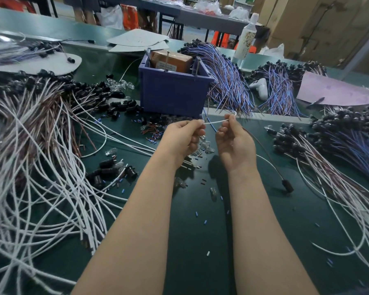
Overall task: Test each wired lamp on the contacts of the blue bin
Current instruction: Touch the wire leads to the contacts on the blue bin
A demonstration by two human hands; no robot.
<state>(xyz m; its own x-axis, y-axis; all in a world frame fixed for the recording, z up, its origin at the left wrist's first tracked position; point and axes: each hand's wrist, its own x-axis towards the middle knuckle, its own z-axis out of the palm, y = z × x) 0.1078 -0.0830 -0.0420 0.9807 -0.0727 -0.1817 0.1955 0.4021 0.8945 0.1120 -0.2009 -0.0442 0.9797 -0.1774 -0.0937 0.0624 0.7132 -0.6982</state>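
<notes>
Here, from the head view, the left grip (184,137) and the right grip (234,143) are raised side by side above the dark green bench (200,241), just in front of the blue plastic bin (173,92). Both are clenched on the thin white lamp wire (216,122). The left thumb and forefinger pinch one end, and the right fingertips pinch it a little further along. The short stretch between them runs taut and nearly level. From the right grip a thin brown wire (266,154) trails down and rightward to a small black lamp socket (287,185) lying on the bench, well apart from the bin. The held white wire sits near the bin's front wall, apart from the upright metal contact pins (197,68) on its rim. A brown cardboard box (173,60) sits inside the bin. Heaps of white-and-brown wired lamps (41,145) lie to the left, and blue-and-brown wired lamps (228,81) to the right.
</notes>
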